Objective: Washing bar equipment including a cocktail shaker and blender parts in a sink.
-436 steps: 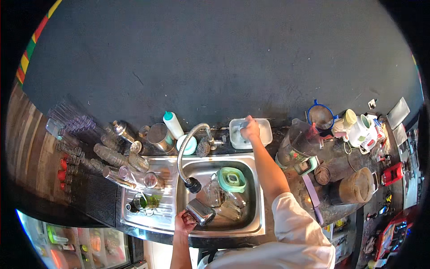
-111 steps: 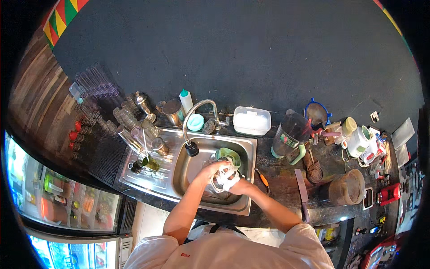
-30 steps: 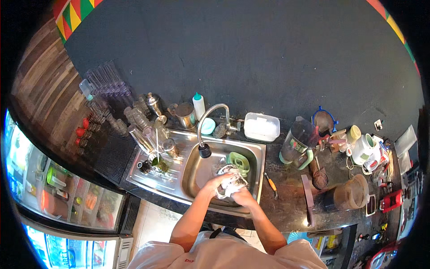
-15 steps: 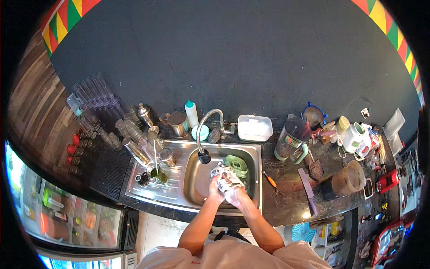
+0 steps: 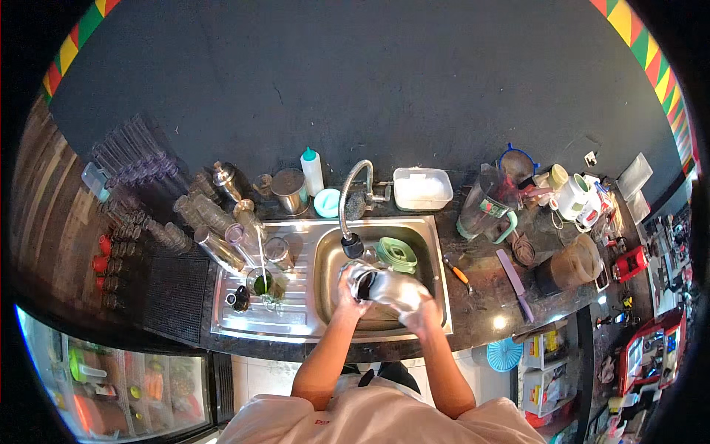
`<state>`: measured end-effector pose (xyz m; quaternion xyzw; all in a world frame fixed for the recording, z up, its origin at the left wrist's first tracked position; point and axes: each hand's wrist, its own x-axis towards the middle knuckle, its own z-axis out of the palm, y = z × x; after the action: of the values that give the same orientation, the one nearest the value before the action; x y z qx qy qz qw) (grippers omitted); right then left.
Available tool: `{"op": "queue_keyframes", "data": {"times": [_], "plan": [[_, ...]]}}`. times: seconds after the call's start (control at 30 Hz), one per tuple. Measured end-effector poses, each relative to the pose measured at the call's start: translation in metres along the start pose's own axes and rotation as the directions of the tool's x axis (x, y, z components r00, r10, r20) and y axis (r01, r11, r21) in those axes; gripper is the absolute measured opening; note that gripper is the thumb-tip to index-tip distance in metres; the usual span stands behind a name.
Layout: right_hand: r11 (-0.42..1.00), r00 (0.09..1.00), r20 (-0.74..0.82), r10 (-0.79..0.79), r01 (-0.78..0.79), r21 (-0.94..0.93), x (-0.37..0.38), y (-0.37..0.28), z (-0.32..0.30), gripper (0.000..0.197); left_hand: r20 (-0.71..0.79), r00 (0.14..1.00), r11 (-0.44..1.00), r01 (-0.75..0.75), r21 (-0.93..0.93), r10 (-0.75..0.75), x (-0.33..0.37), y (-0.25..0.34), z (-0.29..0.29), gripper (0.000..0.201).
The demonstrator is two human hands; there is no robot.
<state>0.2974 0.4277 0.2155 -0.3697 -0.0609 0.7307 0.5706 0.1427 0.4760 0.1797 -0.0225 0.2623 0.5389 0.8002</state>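
Left hand: my left hand (image 5: 347, 296) is wrapped round the near-left end of the metal vessel (image 5: 403, 291), beside its dark mouth.
Right hand: my right hand (image 5: 423, 317) grips the other end; its fingertips are too blurred to tell apart.
Vessel: it lies tilted on its side between my palms, above the front of the sink basin (image 5: 326, 268); smooth, rounded, mirror-bright metal, streaked by blur. A grip at each end probably steadies such a slick surface, and being over the basin likely lets drips fall inside.
Faucet: the ribbed steel gooseneck ends in a black spray head (image 5: 353, 245) just beyond my left hand, its bend seemingly bringing the outlet over the basin.
Beyond the vessel: pale green plastic containers (image 5: 397, 254), soft-cornered, sit low in the basin, perhaps to keep them within reach.
Left of my hands: the ridged steel drainboard (image 5: 292, 314) bears a short cup (image 5: 278, 253) and a glass with green matter (image 5: 259, 281); its grooves presumably carry water away.
Farther ahead: a wiry dark scrubber (image 5: 356, 206) rests behind the faucet, near a white translucent tub (image 5: 422, 189).
Right of my right hand: an orange-handled tool (image 5: 458, 275) and a purple knife (image 5: 512, 280) lie flat on the dark, stained counter (image 5: 481, 314).
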Motion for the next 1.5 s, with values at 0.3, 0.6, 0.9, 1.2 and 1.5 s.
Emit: {"op": "queue_keyframes", "data": {"times": [0.3,0.6,0.9,1.2,1.5], "plan": [[0.963,0.972,-0.027,-0.232,0.226,-0.148,0.101,-0.055,-0.04,0.03,-0.063,0.997,0.999,0.04,-0.002,-0.04,-0.004,0.013,-0.038,0.046],[-0.523,0.731,0.6,-0.324,0.39,-0.758,0.254,-0.134,0.043,0.05,-0.03,0.996,0.996,-0.086,0.009,0.086,-0.007,-0.006,-0.019,0.044],[-0.698,0.771,0.623,-0.131,0.375,-0.61,0.248,-0.101,0.078,0.045,-0.097,0.981,0.986,-0.165,0.022,0.166,-0.003,-0.023,-0.02,0.049],[-0.733,0.723,0.677,-0.14,0.384,-0.561,0.284,-0.054,0.064,0.022,-0.125,0.976,0.984,-0.175,0.021,0.176,-0.004,-0.021,0.001,0.044],[-0.844,0.798,0.598,-0.072,0.27,-0.462,0.238,-0.065,0.053,0.028,-0.151,0.98,0.981,-0.152,-0.121,0.133,0.002,0.007,0.0,0.048]]}}
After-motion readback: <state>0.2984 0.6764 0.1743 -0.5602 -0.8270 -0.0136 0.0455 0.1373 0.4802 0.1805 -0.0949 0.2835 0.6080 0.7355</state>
